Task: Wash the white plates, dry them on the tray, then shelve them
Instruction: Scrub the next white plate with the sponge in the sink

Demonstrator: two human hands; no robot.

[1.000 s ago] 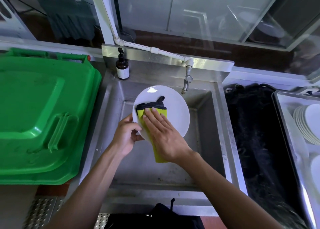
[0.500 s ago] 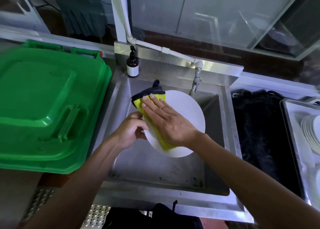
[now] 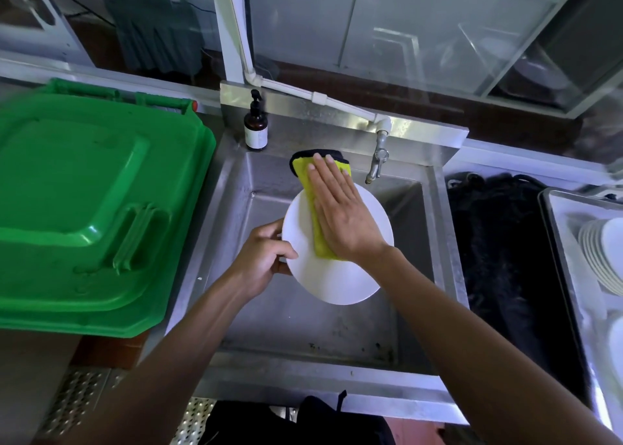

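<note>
A steel sink [image 3: 236,188] sits below glass cabinets. The left hand [image 3: 261,262] grips the white plate [image 3: 340,283]; the right hand [image 3: 340,215] presses a yellow cloth [image 3: 303,171] flat.

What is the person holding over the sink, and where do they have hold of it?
The left hand grips the white plate by its left rim. The right hand lies flat, pressing a yellow cloth against the plate's face.

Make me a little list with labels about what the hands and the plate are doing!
Left hand: grips the plate's left edge
Right hand: flat, presses the cloth on the plate
Plate: white, held over the sink
Cloth: yellow with black trim, sticks past the plate's top
Tap: no water seen running
Soap bottle: brown, at the sink's back left corner
Tray: right side, holds more white plates
</note>
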